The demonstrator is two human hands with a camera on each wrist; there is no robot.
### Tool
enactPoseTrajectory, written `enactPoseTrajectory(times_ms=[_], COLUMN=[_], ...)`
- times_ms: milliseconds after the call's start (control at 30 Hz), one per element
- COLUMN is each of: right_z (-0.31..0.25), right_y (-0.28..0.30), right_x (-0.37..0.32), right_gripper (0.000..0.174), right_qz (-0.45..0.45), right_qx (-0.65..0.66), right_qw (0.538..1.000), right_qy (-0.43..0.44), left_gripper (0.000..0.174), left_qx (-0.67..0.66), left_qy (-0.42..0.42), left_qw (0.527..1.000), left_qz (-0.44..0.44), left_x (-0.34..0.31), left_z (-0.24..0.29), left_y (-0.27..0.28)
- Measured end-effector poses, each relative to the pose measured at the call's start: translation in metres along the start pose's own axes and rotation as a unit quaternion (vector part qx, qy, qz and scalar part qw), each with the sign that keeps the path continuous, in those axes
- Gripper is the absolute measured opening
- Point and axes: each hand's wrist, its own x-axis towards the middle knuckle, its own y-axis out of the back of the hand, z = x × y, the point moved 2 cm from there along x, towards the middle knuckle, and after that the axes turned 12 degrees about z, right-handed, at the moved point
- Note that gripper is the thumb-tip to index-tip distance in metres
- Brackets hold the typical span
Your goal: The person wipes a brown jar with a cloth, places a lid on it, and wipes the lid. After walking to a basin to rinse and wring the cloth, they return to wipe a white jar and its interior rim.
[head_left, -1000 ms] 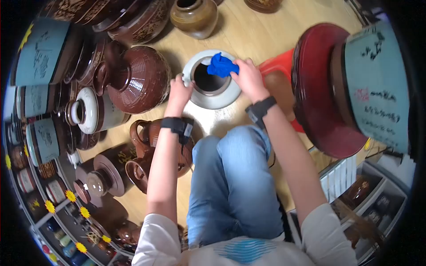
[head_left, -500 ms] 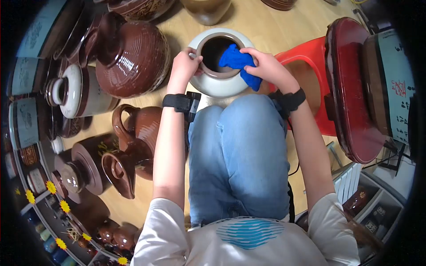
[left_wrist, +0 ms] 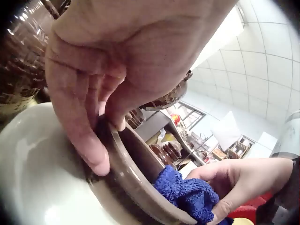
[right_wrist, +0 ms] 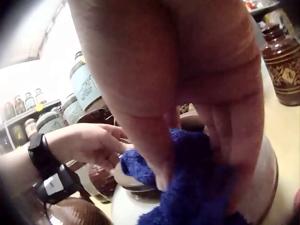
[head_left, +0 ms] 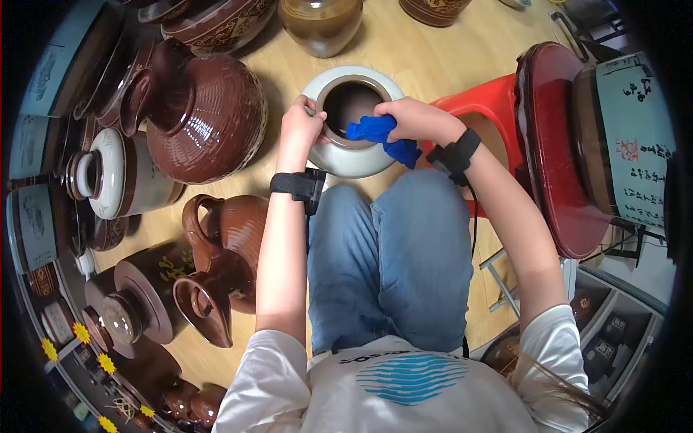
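A white jar (head_left: 328,160) with a brown rim and a wide dark mouth stands on the floor before the person's knees. The left hand (head_left: 302,130) grips the jar's rim on its left side; in the left wrist view the thumb is inside and the fingers (left_wrist: 93,152) lie outside. With the right hand (head_left: 415,120) the person pinches a blue cloth (head_left: 375,128) against the right part of the rim. The cloth (left_wrist: 187,192) is bunched over the lip, and its loose end hangs down the jar's outside.
To the left stand a large brown jug (head_left: 209,119), a white-and-brown jar (head_left: 108,173) and a brown pitcher (head_left: 238,224). A red stool (head_left: 498,108) and a jar with a pale blue label (head_left: 628,137) are on the right. An olive-brown pot (head_left: 321,25) sits beyond the white jar.
The right hand has moved the blue cloth from over the jar's mouth to the right, near side of its rim. The left hand has settled onto the left of the rim. The head view has shifted.
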Motion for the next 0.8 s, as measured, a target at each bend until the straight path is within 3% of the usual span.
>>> enactPoseTrajectory(times_ms=[233, 633, 733, 800], right_z=[-0.002, -0.015, -0.024, -0.031], right_y=[0.002, -0.018, -0.037, -0.056], right_x=[0.006, -0.003, -0.012, -0.017], right_gripper=[0.037, 0.040, 0.026, 0.027], right_qz=[-0.014, 0.047, 0.189, 0.241], right_qx=[-0.019, -0.077, -0.004, 0.035], right_qw=[1.000, 0.996, 0.982, 0.970], right_qy=[0.020, 0.005, 0.004, -0.010], left_gripper=[0.016, 0.020, 0.019, 0.019], left_qx=[0.019, -0.027, -0.033, -0.036], left_qy=[0.005, 0.056, 0.049, 0.048], left_qw=[1.000, 0.997, 0.997, 0.997], left_qz=[-0.024, -0.052, -0.045, -0.049], left_x=[0.003, 0.006, 0.007, 0.005], left_z=[0.009, 0.009, 0.007, 0.007], left_y=[0.002, 0.002, 0.002, 0.002])
